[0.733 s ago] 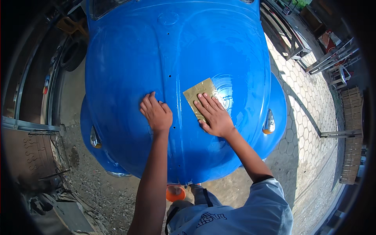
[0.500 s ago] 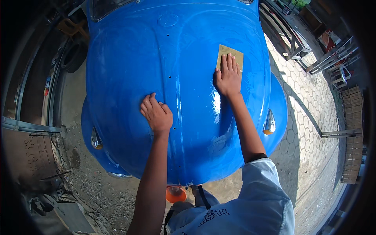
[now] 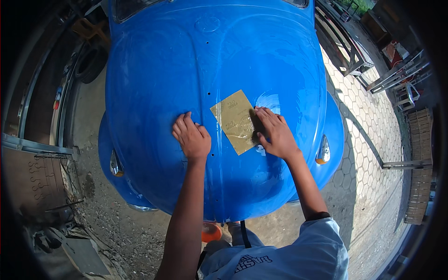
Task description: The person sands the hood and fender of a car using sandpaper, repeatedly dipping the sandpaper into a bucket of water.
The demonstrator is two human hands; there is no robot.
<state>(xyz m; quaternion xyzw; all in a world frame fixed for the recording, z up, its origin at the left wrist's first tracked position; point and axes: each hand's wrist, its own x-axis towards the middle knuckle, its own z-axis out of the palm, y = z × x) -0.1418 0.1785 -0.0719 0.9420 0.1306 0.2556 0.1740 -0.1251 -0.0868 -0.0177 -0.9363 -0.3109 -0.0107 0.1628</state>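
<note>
A yellow-tan sheet of sandpaper (image 3: pixel 232 122) with printing on its back sits at a slant across the right half of a blue, rounded car hood (image 3: pixel 158 74). My right hand (image 3: pixel 278 136) grips the sheet's right edge, fingers at the upper part and thumb lower down. Under the palm side, that edge of the paper is partly hidden. Left of the hood's centre ridge, my left hand (image 3: pixel 192 139) rests on the paint with its fingers loosely bent and nothing held. Wet, shiny streaks show on the paint around my right hand.
Headlight-side turn signals (image 3: pixel 323 150) stick up from the fenders. An orange bucket (image 3: pixel 211 232) stands on the ground near my legs. At the left are a tyre (image 3: pixel 90 64) and metal framing; at the right, a wooden bench frame (image 3: pixel 357 63) on hexagonal paving (image 3: pixel 368 163).
My right hand has come down and nearer, from lying flat on the sandpaper to its right edge. The sheet has shifted left and nearer and turned. My left hand stays on the hood.
</note>
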